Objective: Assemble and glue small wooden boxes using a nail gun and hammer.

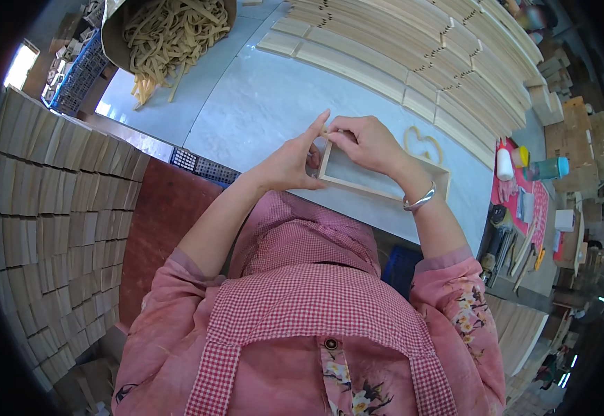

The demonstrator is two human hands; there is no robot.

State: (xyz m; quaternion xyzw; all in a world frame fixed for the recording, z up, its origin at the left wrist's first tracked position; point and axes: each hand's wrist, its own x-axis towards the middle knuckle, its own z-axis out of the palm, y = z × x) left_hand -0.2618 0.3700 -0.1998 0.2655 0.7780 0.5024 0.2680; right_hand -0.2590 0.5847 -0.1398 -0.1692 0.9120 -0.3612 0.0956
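A shallow rectangular frame of pale wood (368,189) rests near the front edge of the table. My left hand (291,161) spans its left short end, thumb by the near corner and index finger reaching past the far corner. At that far left corner my right hand (366,141) is pinched closed, its wrist crossing over the frame. A small yellowish bit shows between the fingertips of both hands; I cannot make out what it is. Just beyond the frame's right part lies a loose tan rubber band (416,132). The frame's far side is partly hidden by my right hand.
Many tan rubber bands (170,41) spill from an open bag at the far left. Rows of wooden strips (357,66) line the table's back. Stacked wood blocks (59,229) rise at left. A white bottle (504,163) and teal-lidded jar (546,168) stand at right.
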